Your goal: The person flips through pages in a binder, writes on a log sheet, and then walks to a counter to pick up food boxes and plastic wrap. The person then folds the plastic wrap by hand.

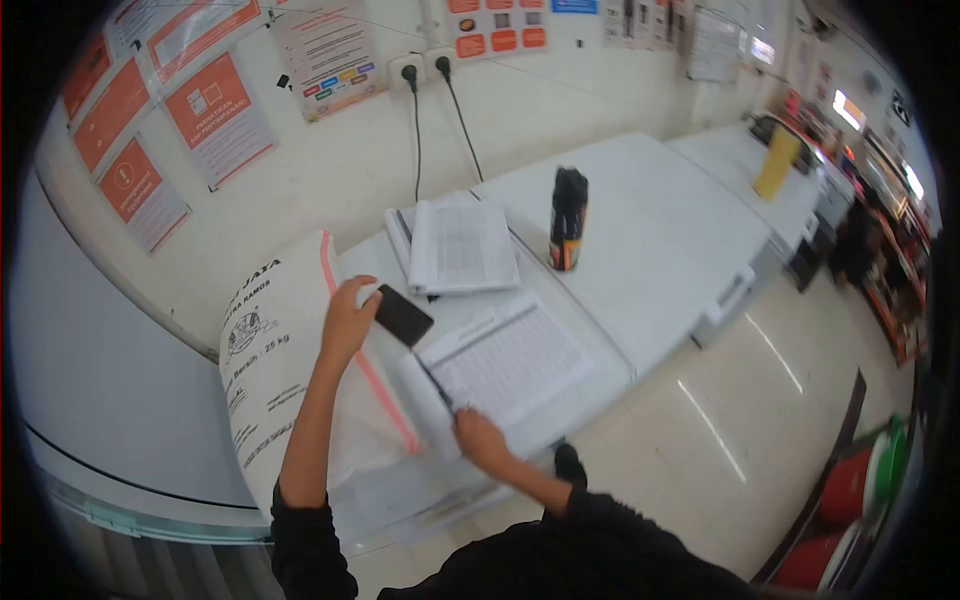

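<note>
My left hand (350, 315) is at the near-left end of a black smartphone (404, 317), with thumb and fingers closed at its edge. Beneath that arm stands a white sack (290, 350) with black print and a pink edge stripe. My right hand (482, 440) is closed around the lower end of a slim black pen (434, 383). The pen lies along the left side of a printed form with a table (515, 365). Behind the form is an open stack of printed sheets (465, 245).
A black spray can (568, 220) stands on the white freezer-like tabletop (660, 220). Two black plugs (425, 70) sit in wall sockets, their cables hanging behind the papers. Red tubs (845, 490), one with a green rim, are on the floor at right.
</note>
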`<state>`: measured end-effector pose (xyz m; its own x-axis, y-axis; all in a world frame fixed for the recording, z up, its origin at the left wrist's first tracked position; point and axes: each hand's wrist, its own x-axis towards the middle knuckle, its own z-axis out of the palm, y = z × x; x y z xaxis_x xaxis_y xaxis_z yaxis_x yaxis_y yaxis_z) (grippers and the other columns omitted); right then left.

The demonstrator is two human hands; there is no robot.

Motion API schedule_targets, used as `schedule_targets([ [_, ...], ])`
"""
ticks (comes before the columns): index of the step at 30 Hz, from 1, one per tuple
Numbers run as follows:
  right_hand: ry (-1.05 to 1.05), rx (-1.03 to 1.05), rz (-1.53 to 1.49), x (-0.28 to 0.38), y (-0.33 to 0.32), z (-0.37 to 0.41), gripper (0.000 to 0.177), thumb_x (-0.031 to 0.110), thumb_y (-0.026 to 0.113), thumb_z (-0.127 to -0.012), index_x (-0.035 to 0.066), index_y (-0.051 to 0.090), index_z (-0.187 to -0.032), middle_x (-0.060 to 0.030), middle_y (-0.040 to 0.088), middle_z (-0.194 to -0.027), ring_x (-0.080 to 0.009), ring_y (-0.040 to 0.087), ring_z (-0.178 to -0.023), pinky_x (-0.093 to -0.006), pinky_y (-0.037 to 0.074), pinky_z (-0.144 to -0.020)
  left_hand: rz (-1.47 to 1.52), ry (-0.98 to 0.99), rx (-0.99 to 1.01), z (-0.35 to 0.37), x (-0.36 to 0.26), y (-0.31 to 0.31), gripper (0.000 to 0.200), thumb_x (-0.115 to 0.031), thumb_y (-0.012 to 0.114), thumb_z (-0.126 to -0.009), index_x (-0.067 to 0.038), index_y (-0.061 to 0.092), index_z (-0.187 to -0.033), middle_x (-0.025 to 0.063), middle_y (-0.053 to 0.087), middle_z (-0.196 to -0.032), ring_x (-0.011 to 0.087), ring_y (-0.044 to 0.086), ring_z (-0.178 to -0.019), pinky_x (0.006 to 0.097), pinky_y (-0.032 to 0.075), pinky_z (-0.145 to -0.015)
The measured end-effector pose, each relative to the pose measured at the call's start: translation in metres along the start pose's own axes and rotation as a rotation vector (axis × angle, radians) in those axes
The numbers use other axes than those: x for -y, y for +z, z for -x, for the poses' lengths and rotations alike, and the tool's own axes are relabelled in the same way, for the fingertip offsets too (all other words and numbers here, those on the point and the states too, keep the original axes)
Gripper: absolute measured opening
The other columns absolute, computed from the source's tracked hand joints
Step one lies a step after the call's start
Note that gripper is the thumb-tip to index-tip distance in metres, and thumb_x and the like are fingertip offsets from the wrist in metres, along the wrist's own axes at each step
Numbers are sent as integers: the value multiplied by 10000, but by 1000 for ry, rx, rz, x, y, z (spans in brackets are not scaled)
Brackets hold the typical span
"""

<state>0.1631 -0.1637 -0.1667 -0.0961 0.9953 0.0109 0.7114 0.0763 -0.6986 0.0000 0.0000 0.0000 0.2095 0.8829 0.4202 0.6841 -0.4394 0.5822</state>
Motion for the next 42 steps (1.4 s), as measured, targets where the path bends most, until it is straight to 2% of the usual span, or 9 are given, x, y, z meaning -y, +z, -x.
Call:
schedule_targets([
  [2,-11,161,-46,14,7,37,226,208,510,-828,-8,509,-893,-216,608,-860,-372,598,-818,-477,460,-701,-6,-130,70,3,29,20,286,-210,588,-805,-31,577,-1029,163,584,-1071,316,545,-1011,372,416,-888],
  [6,-147,499,-16,-54,-43,-46,239,223,533,-810,7,509,-911,-194,614,-784,-382,604,-768,-489,468,-682,-154,-293,48,-138,85,148,348,-231,608,-778,-29,561,-1058,179,584,-1029,335,542,-1003,400,441,-853],
  [15,-358,721,-285,-67,-100,-72,216,236,530,-830,31,531,-895,-159,618,-790,-347,606,-723,-447,479,-659,-451,-522,140,-181,76,209,449,-263,658,-706,56,501,-981,255,576,-956,394,570,-938,422,479,-784],
  [17,-355,709,-365,-75,-129,-91,209,228,523,-834,32,539,-906,-152,616,-771,-348,602,-708,-443,481,-655,-347,-548,96,-182,74,207,440,-256,653,-707,62,501,-971,266,584,-949,401,579,-908,423,479,-775],
  [23,-121,23,-395,-103,-223,-149,126,69,580,-804,53,590,-929,-101,623,-778,-212,610,-637,-317,484,-577,-80,-491,-147,-141,41,173,335,-145,593,-748,79,484,-973,267,606,-889,356,616,-839,379,476,-740],
  [25,-42,58,-426,-100,-231,-151,105,64,579,-803,42,586,-906,-100,615,-761,-208,599,-621,-300,476,-566,-67,-476,-222,-116,20,146,300,-104,572,-761,79,478,-981,253,608,-867,323,626,-821,361,476,-727],
  [29,-424,542,-344,-87,-150,-112,175,149,564,-815,40,559,-953,-136,594,-842,-262,614,-690,-381,495,-591,215,-426,-381,-85,-13,94,256,-24,511,-798,65,474,-1035,175,599,-928,198,587,-867,295,452,-771],
  [37,-598,452,-142,-46,-70,-73,270,171,558,-803,54,509,-1042,-126,490,-954,-293,588,-779,-417,510,-566,451,-458,-658,-18,-74,24,357,-8,479,-843,62,408,-1185,148,540,-1099,175,521,-1000,274,403,-876],
  [42,-411,449,26,-38,-64,-75,280,197,586,-761,12,492,-949,-156,498,-915,-314,604,-721,-408,509,-550,135,-640,-1150,49,-109,-6,535,-45,489,-862,53,260,-1336,200,440,-1243,226,495,-1066,316,403,-918],
])
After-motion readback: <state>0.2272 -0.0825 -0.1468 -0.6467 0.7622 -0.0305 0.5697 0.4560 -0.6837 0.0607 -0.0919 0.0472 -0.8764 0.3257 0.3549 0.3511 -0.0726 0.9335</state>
